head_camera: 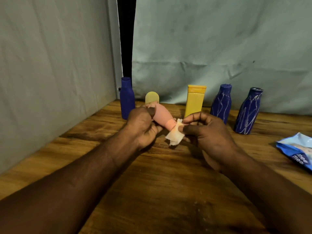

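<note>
My left hand (pixel 141 127) grips a pink bottle (pixel 163 118), tilted with its neck pointing down toward the right, above the wooden table (pixel 168 191). My right hand (pixel 207 132) pinches a small white wipe (pixel 175 135) against the bottle's cap end. The wipe hangs crumpled between the two hands.
Along the back stand a plain blue bottle (pixel 127 98), a small yellow rounded container (pixel 152 97), a yellow flip-top bottle (pixel 195 100) and two blue bottles with white streaks (pixel 221 103) (pixel 248 111). A blue wipes packet (pixel 297 151) lies at the right edge. Cloth walls close in left and behind.
</note>
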